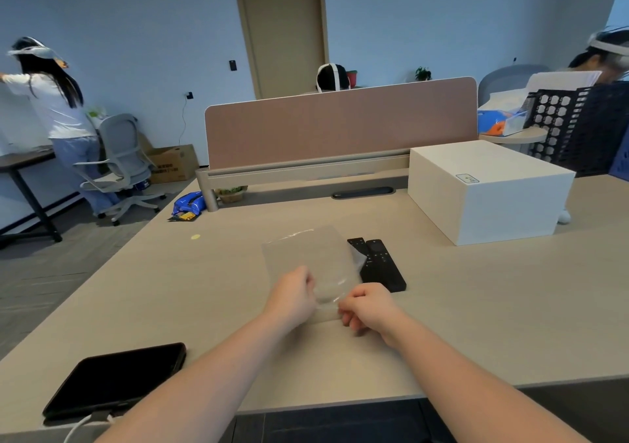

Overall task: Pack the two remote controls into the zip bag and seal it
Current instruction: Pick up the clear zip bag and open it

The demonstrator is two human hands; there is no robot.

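Left hand (295, 294) and right hand (366, 308) pinch the clear, crinkled zip bag (308, 255) (near edge blurred); two black slab remotes (379, 265) beside it, one partly hidden.

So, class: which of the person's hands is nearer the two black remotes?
Right. The right hand sits just below the remotes; the left hand is across the zip bag.

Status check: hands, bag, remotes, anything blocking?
Left hand and right hand both pinch zip bag at its near edge. Two remote controls outside, on desk beside bag. Nothing blocking.
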